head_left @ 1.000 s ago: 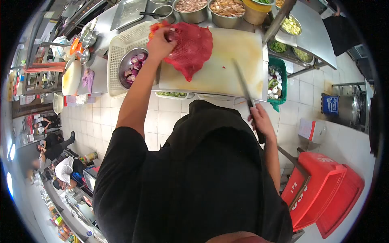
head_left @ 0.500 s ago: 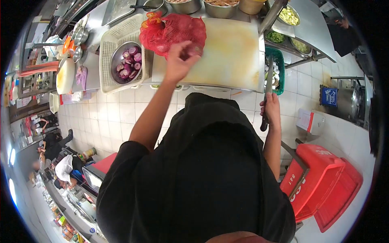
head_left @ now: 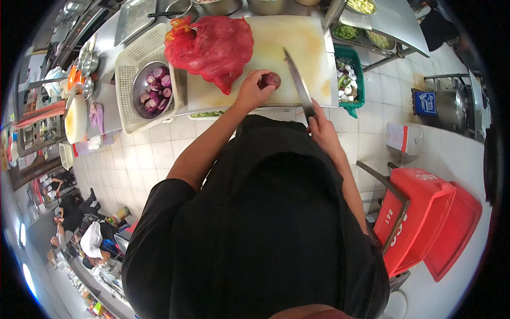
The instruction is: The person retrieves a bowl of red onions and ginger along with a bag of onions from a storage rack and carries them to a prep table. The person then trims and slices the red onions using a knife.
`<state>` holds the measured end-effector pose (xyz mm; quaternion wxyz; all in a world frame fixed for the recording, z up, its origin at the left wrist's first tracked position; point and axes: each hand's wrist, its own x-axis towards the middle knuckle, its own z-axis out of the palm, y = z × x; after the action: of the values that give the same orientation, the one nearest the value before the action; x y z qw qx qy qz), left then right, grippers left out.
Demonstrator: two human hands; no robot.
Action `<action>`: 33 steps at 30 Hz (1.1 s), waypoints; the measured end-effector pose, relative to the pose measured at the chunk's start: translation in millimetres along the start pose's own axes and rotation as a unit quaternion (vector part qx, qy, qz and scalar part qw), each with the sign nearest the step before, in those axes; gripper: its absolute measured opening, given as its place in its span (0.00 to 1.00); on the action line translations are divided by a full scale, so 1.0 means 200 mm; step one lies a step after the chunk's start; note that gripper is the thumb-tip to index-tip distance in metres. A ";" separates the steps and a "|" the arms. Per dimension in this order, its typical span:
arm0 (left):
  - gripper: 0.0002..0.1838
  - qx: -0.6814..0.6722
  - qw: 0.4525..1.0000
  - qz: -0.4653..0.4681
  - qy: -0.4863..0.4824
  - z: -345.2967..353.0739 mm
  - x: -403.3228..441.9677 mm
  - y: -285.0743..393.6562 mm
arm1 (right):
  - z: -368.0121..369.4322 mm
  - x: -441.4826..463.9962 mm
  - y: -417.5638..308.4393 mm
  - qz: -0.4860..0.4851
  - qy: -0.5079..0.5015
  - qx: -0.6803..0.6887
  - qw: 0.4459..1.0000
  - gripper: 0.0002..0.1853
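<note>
My left hand (head_left: 252, 91) grips a red onion (head_left: 272, 80) at the near part of the cutting board (head_left: 305, 40). In my right hand (head_left: 322, 127) is a large kitchen knife (head_left: 298, 80), its blade slanting over the board to the right of the onion, apart from it. Behind my left hand lies a red mesh bag (head_left: 215, 53) bulging with contents. Left of the board, a metal bowl (head_left: 139, 87) of peeled red onions (head_left: 155, 90) sits inside a cream plastic basket (head_left: 124, 80).
A green crate (head_left: 361, 72) with vegetable scraps is beside the board's right edge. Metal pots (head_left: 220, 6) line the back. A red bin (head_left: 419, 212) with its lid open stands behind me at right. Other people (head_left: 93, 239) are at far left.
My left hand has come away from the mesh bag with a red onion and moved to the board's near side. My right hand has brought the knife leftward over the board.
</note>
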<state>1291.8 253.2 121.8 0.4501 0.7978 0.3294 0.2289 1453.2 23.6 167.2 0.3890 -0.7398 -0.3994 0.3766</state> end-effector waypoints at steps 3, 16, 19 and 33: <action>0.25 -0.017 1.000 0.002 0.003 0.04 -0.06 -0.03 | 0.11 -0.02 0.07 -0.038 -0.036 -0.119 0.992 0.36; 0.22 0.022 0.999 0.025 0.022 0.02 0.04 0.21 | 0.01 -0.10 -0.30 -0.027 0.027 -0.168 0.985 0.36; 0.22 0.007 1.000 0.017 0.022 0.04 0.04 0.18 | 0.02 -0.10 -0.31 -0.016 0.007 -0.189 0.982 0.36; 0.20 -0.051 0.998 0.007 0.027 0.09 0.06 0.17 | -0.08 -0.08 -0.39 0.015 -0.037 -0.199 0.979 0.35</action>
<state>1322.6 238.5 143.9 0.4798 0.7694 0.3237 0.2703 1437.4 33.4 245.7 0.2129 -0.7936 -0.4700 0.3224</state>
